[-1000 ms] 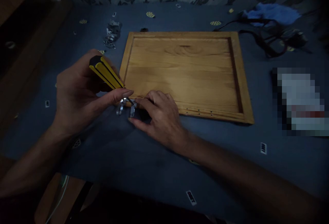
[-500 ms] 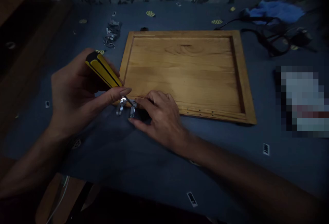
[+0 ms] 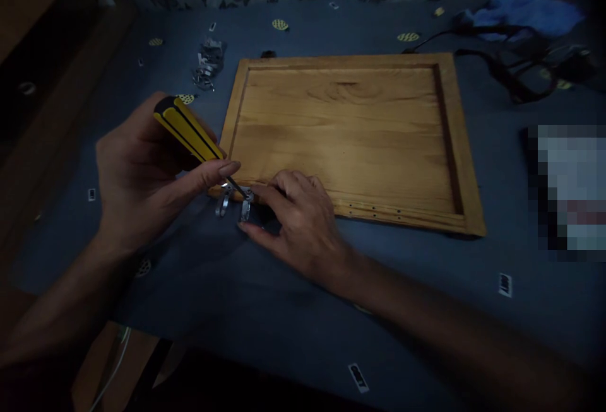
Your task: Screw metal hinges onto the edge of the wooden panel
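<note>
My left hand [image 3: 142, 172] is closed round a yellow and black screwdriver [image 3: 189, 134], tilted with its shaft pointing down to the right. The screwdriver's tip meets a shiny metal double hook [image 3: 245, 209] at the near left edge of a framed wooden board [image 3: 350, 128]. My right hand [image 3: 303, 219] rests at that same edge, its thumb and index finger beside the hook's right end. Whether those fingers pinch the metal or only steady it is hard to see. Several small dark holes run along the board's near rail, right of my hand.
A pile of metal hooks [image 3: 208, 65] lies beyond the board's left corner. Black-framed glasses [image 3: 516, 81] and a blue cloth [image 3: 525, 14] lie at the back right. A pixelated object [image 3: 577, 185] sits at the right. A patterned wall rises behind the dark blue tablecloth [image 3: 426, 330].
The view has shifted slightly, so the board and the things on the right appear farther right. Both hands and the screwdriver keep nearly the same pose at the hook.
</note>
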Available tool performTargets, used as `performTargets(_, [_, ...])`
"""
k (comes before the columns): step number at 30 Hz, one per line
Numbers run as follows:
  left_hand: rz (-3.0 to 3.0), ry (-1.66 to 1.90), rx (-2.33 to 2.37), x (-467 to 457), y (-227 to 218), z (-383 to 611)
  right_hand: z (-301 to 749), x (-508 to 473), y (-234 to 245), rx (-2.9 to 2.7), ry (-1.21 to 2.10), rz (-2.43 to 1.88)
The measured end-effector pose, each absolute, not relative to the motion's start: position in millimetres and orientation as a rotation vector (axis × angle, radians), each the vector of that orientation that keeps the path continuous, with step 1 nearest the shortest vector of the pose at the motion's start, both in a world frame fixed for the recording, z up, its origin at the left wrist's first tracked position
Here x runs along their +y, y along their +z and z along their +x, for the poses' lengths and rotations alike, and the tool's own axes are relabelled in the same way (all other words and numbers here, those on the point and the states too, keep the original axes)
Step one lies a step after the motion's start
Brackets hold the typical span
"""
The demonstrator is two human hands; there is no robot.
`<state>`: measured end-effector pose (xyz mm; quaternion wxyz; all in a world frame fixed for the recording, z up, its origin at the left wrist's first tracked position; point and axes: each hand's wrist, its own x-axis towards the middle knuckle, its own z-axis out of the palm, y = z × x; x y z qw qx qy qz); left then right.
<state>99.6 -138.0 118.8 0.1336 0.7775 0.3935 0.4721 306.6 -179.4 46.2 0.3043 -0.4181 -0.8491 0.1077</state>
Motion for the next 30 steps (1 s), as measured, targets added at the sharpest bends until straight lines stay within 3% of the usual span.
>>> performTargets(30, [2.372, 1.316, 1.043, -136.1, 119.5, 98.7, 305.0, -179.7, 45.3, -2.236, 0.218, -1.127])
